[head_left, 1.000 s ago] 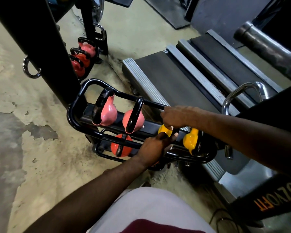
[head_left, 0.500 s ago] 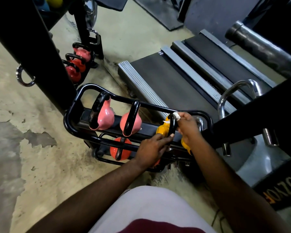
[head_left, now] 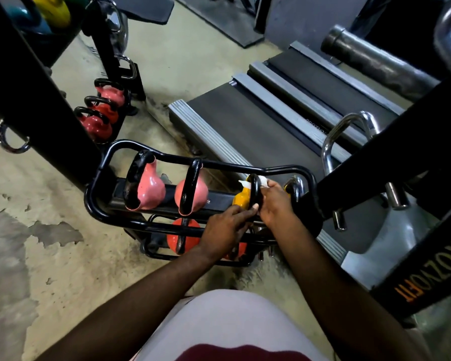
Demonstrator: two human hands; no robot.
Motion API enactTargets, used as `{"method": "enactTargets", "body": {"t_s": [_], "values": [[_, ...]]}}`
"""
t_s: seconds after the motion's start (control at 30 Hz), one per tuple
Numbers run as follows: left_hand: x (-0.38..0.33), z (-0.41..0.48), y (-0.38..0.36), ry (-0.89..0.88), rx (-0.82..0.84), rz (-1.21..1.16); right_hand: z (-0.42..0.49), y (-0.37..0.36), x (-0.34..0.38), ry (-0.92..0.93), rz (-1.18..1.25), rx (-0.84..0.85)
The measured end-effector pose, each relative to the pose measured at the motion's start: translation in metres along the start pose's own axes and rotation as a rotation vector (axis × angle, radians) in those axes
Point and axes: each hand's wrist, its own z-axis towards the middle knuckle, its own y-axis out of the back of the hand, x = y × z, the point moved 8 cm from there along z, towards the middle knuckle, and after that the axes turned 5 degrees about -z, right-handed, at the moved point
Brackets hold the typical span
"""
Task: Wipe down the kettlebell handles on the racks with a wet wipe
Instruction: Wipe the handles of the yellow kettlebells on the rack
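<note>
Wipe [head_left: 263, 182]: small white scrap, pinched in the right hand [head_left: 276, 204] against the black handle [head_left: 254, 190] of the yellow kettlebell [head_left: 239, 199], top tier of the rack [head_left: 151, 155], roughly frame centre. A white corner shows at 10 o'clock of the handle, so the wipe seems to wrap round it; how far round is hard to tell.

Left hand [head_left: 225, 229] at 7 o'clock of the handle, fingers curled on its lower end, steadying the bell.

Handling: wipe is limp, wet, light; needs a firm pinch or it bunches. Kettlebell is heavy and rigid, will not shift; the handle is a smooth loop, probably slick once damp. Best taken at the lower leg while the wipe runs over the arch.

Outward: two pink kettlebells [head_left: 151, 187] at 9 o'clock on the same tier, red ones on the tier below. Treadmill [head_left: 253, 126] at 1 o'clock.

Writing: orange letters on a black frame [head_left: 425, 280] at 4 o'clock, partly cut off, apparently "ROZYOFIT".
</note>
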Motion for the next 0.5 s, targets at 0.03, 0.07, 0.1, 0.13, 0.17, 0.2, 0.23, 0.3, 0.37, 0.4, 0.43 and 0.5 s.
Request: {"method": "enactTargets", "body": {"t_s": [0.03, 0.07, 0.1, 0.13, 0.17, 0.2, 0.23, 0.3, 0.37, 0.4, 0.43, 0.5], "values": [[0.0, 0.0, -0.001, 0.005, 0.011, 0.001, -0.009, 0.005, -0.001, 0.024, -0.05, -0.01], [0.001, 0.001, -0.002, 0.012, 0.021, 0.004, -0.018, 0.011, -0.003, 0.066, -0.111, -0.026], [0.001, 0.001, -0.002, 0.017, 0.027, 0.009, -0.029, 0.017, 0.0, 0.144, -0.182, -0.029], [0.002, 0.0, -0.002, 0.021, 0.033, 0.013, -0.037, 0.022, 0.006, 0.258, -0.279, -0.027], [0.002, 0.0, -0.002, 0.024, 0.037, 0.015, -0.04, 0.023, 0.017, 0.404, -0.426, -0.02], [0.001, 0.0, -0.002, 0.027, 0.037, 0.015, -0.036, 0.018, 0.031, 0.559, -0.616, -0.017], [0.001, -0.001, -0.002, 0.03, 0.035, 0.013, -0.029, 0.009, 0.046, 0.701, -0.816, -0.01], [0.002, -0.001, -0.001, 0.039, 0.025, 0.007, -0.003, -0.022, 0.065, 0.846, -1.282, 0.063], [0.0, -0.002, -0.001, 0.04, 0.015, 0.013, 0.017, -0.059, 0.07, 0.83, -1.758, 0.251], [0.0, -0.003, -0.002, 0.04, 0.011, 0.019, 0.019, -0.073, 0.068, 0.79, -2.014, 0.335], [-0.001, -0.003, -0.002, 0.042, 0.006, 0.023, 0.018, -0.083, 0.064, 0.779, -2.246, 0.403], [-0.002, -0.004, -0.002, 0.052, -0.011, 0.023, 0.003, -0.1, 0.057, 0.923, -2.576, 0.452]]}}
